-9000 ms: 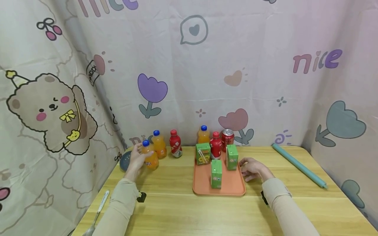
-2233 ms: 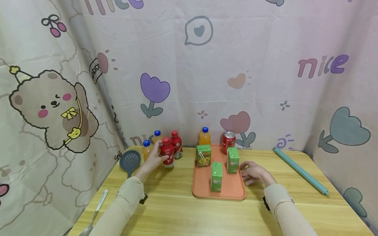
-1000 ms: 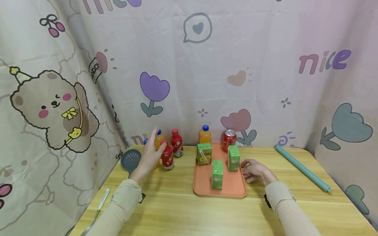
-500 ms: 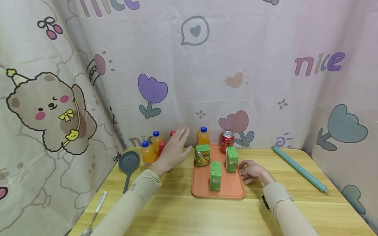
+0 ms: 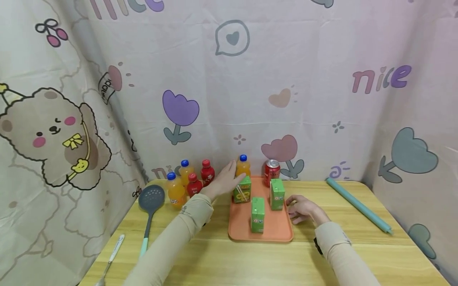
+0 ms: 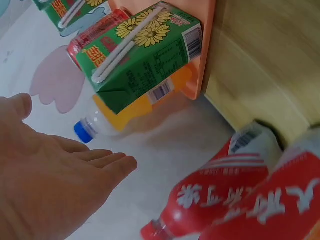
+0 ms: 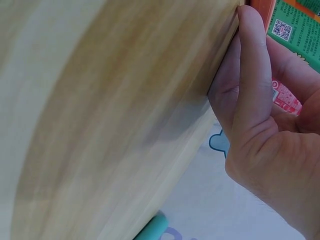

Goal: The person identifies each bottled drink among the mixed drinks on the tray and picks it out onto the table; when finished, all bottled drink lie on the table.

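Note:
My left hand (image 5: 222, 180) reaches over the back left of the orange tray (image 5: 236, 226), fingers extended, beside an orange soda bottle (image 5: 243, 166) with a blue cap. In the left wrist view that hand (image 6: 60, 175) is flat and holds nothing, its fingertips just short of the bottle's cap (image 6: 84, 131). My right hand (image 5: 302, 208) holds the tray's right rim with bent fingers; in the right wrist view its thumb (image 7: 254, 65) lies along the rim. Green juice boxes stand on the tray, including one (image 5: 257, 214) in front, and a red soda can (image 5: 272, 172) stands behind them.
Left of the tray stand two orange soda bottles (image 5: 176, 190) and two red bottles (image 5: 194, 185). A grey skimmer (image 5: 152, 198) and a spoon (image 5: 116, 248) lie at the table's left edge. A teal roll (image 5: 359, 205) lies on the right. A printed curtain (image 5: 315, 99) hangs behind.
My left hand has set a red bottle, earlier on the tray, among the bottles at left, let go, and moved right to the tray's orange bottle. The right hand has stayed at the rim.

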### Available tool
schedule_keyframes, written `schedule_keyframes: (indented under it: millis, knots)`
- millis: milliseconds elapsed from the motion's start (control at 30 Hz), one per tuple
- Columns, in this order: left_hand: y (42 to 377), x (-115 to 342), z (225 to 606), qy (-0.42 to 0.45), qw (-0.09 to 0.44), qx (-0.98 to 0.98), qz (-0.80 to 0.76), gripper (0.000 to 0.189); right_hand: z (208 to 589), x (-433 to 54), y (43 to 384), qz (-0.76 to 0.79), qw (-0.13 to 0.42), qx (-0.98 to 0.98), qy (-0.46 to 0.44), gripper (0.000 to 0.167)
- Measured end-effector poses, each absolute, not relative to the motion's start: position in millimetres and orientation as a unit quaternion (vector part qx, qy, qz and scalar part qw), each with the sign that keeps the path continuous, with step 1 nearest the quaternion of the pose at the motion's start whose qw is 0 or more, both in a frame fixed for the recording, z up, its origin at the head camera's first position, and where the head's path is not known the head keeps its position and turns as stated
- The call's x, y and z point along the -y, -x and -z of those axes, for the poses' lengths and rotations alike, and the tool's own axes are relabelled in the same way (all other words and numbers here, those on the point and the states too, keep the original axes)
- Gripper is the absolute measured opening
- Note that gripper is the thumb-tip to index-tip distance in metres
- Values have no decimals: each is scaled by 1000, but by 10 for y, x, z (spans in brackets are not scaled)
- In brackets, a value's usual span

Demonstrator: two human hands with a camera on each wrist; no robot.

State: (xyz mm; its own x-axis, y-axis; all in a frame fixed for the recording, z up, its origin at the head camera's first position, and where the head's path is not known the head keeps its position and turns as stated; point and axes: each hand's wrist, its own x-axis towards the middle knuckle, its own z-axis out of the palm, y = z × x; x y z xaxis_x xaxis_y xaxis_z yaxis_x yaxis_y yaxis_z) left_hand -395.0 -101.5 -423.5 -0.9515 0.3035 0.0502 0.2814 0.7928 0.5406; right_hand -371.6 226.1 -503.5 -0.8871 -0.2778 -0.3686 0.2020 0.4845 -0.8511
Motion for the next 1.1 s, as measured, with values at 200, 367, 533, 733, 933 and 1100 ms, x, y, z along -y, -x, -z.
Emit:
schedule_keyframes:
  millis: [200, 367, 533, 733, 933, 1100]
  knots:
    - [4117, 941, 4326, -131, 39, -939, -315, 86, 5044, -2242, 3720, 508, 232, -829, 17, 40]
    - [4186, 895, 4372, -119, 43, -930, -344, 86, 5065, -2228, 3710, 507, 230, -830, 21, 39]
    - [4286, 846, 4434, -114, 18, -918, -379, 81, 5070, -2222, 3704, 514, 227, -827, 21, 37]
    - [4433, 780, 4509, -91, -18, -926, -365, 77, 5054, -2234, 3713, 517, 225, -826, 20, 37]
    - [4550, 757, 4561, -47, -7, -924, -379, 71, 5066, -2235, 3715, 519, 224, -825, 9, 39]
    - [4581, 761, 4571, -35, -10, -913, -406, 63, 5073, -2233, 3722, 522, 226, -823, 11, 39]
